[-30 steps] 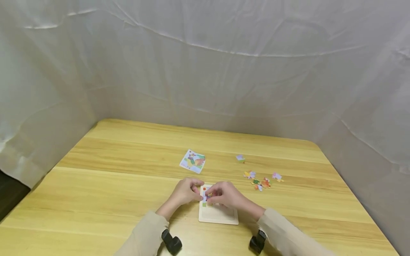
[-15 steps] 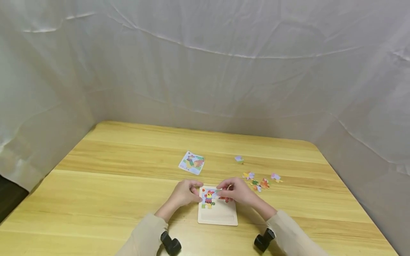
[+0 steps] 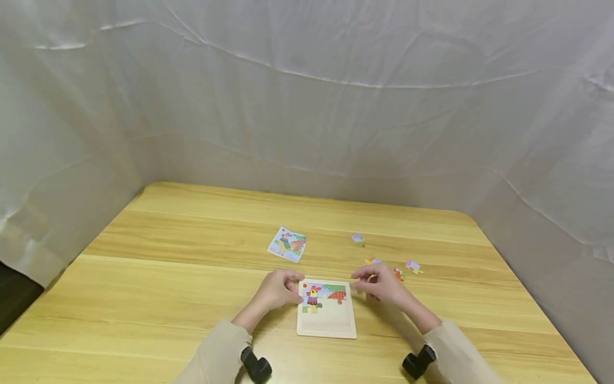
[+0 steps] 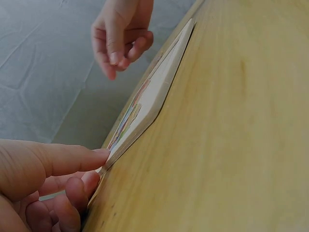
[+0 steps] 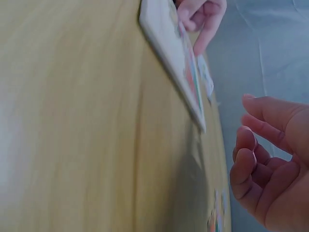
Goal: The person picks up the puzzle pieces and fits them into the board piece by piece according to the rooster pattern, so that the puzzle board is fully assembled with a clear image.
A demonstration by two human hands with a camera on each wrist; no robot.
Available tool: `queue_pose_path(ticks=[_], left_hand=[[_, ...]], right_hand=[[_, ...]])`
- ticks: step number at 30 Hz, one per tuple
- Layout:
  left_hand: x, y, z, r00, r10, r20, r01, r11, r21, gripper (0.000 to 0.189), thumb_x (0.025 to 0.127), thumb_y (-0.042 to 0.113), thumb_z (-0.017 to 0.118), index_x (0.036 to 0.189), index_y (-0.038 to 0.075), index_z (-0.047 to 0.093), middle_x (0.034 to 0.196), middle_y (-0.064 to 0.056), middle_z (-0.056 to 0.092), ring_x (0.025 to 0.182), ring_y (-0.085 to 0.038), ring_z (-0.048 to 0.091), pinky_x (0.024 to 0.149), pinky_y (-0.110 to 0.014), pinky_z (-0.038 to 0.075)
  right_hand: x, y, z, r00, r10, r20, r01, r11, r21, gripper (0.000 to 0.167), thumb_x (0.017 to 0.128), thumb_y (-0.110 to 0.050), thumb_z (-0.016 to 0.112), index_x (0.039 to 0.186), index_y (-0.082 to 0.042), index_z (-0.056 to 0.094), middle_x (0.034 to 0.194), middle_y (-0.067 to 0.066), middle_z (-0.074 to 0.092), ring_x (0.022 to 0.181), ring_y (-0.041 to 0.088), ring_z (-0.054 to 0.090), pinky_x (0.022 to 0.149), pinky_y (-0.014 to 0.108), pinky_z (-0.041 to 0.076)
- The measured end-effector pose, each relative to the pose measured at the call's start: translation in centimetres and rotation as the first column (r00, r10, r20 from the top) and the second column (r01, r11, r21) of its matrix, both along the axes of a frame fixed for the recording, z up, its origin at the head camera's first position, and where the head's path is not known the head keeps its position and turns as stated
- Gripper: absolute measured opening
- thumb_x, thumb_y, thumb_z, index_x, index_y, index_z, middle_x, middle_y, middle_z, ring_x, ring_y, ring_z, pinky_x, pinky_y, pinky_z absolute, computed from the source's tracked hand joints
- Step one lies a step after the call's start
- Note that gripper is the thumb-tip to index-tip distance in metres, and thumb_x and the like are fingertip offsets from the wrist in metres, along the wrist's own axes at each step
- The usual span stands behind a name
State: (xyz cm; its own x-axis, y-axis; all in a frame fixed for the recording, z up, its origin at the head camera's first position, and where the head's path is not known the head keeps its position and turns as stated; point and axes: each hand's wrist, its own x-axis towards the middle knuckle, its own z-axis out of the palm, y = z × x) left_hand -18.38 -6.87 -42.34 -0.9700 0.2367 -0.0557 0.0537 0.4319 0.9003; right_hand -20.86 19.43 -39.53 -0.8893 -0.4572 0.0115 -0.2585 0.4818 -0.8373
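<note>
A square wooden puzzle tray (image 3: 326, 322) lies flat near the front of the table, its upper part filled with pieces showing a rooster (image 3: 313, 295) and a red spotted body (image 3: 337, 296). The lower part shows bare wood. My left hand (image 3: 280, 289) holds the tray's left edge, thumb on the rim and curled fingers against the side, as the left wrist view (image 4: 58, 179) shows. Just off the tray's upper right corner, my right hand (image 3: 384, 284) hovers above the table with loosely bent fingers; nothing sits between them in the right wrist view.
Loose puzzle pieces lie beyond the right hand, among them a red one (image 3: 397, 273), a lilac one (image 3: 412, 265) and a farther one (image 3: 357, 238). A printed picture card (image 3: 288, 244) rests behind the tray. Grey cloth (image 3: 307, 106) hangs around the wooden table.
My right hand has withdrawn rightward from the tray, uncovering the rooster and then the red spotted piece at the upper right. My left hand has stayed at the left edge.
</note>
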Motion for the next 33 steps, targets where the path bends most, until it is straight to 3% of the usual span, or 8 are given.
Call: queue_pose_path(ticks=[10,13,16,17,20,24,33], left_hand=[[0.0,-0.1,-0.1,1.0,0.009,0.008,-0.009,1.0,-0.013,0.044,0.067,-0.001,0.073,0.11,-0.001,0.06,0.065,-0.002,0.052,0.044,-0.008,0.038,0.04,-0.019,0.032],[0.0,-0.1,-0.1,1.0,0.008,0.007,-0.008,1.0,-0.012,0.044,0.067,-0.001,0.073,0.11,-0.002,0.06,0.065,-0.002,0.052,0.044,-0.008,0.037,0.039,-0.019,0.031],[0.0,-0.1,-0.1,1.0,0.006,0.007,-0.006,1.0,-0.006,0.044,0.067,-0.002,0.073,0.11,-0.002,0.06,0.065,-0.002,0.052,0.043,-0.008,0.037,0.039,-0.019,0.031],[-0.1,-0.1,-0.1,1.0,0.007,0.008,-0.007,1.0,-0.006,0.044,0.067,-0.002,0.073,0.11,-0.002,0.06,0.065,-0.002,0.052,0.043,-0.008,0.037,0.039,-0.019,0.031],[-0.1,-0.1,-0.2,1.0,0.007,0.01,-0.007,1.0,-0.003,0.044,0.068,-0.002,0.073,0.11,-0.002,0.06,0.065,-0.002,0.052,0.043,-0.008,0.037,0.039,-0.018,0.031],[-0.2,-0.1,-0.2,1.0,0.003,0.01,-0.003,1.0,0.002,0.044,0.068,-0.002,0.073,0.11,-0.002,0.06,0.064,-0.001,0.052,0.042,-0.007,0.036,0.039,-0.018,0.03],[-0.1,0.0,-0.1,1.0,-0.004,0.006,0.004,1.0,0.015,0.044,0.068,-0.002,0.072,0.11,-0.003,0.06,0.063,-0.002,0.052,0.042,-0.008,0.036,0.039,-0.019,0.03]], right_hand=[[-0.6,4.1,-0.4,0.997,-0.07,-0.036,0.072,0.997,0.033,0.03,0.078,-0.006,0.067,0.102,0.011,0.059,0.067,0.005,0.053,0.042,0.01,0.042,0.037,0.019,0.035],[-1.0,5.0,-0.5,0.994,-0.093,-0.063,0.097,0.994,0.054,0.029,0.077,-0.005,0.067,0.101,0.01,0.061,0.066,0.004,0.054,0.04,0.011,0.043,0.05,0.021,0.043],[-1.4,5.7,-0.7,0.991,-0.106,-0.079,0.112,0.991,0.076,0.028,0.076,-0.004,0.068,0.1,0.009,0.062,0.064,0.004,0.054,0.039,0.013,0.044,0.053,0.024,0.044],[-1.5,5.9,-0.7,0.99,-0.107,-0.091,0.115,0.989,0.09,0.029,0.075,-0.005,0.069,0.1,0.009,0.062,0.064,0.004,0.054,0.039,0.013,0.045,0.062,0.025,0.044],[-1.9,6.3,-0.8,0.99,-0.113,-0.084,0.122,0.986,0.116,0.033,0.074,-0.005,0.071,0.103,0.009,0.061,0.064,0.004,0.053,0.041,0.013,0.046,0.046,0.026,0.041],[-2.4,6.7,-1.0,0.994,-0.098,-0.053,0.104,0.986,0.13,0.038,0.075,-0.005,0.07,0.108,0.011,0.058,0.064,0.004,0.052,0.042,0.011,0.044,0.037,0.021,0.036],[-3.0,7.2,-1.2,0.999,-0.024,-0.021,0.028,0.98,0.197,0.047,0.075,-0.009,0.071,0.115,0.009,0.055,0.059,0.003,0.045,0.042,0.009,0.04,0.037,0.02,0.033]])
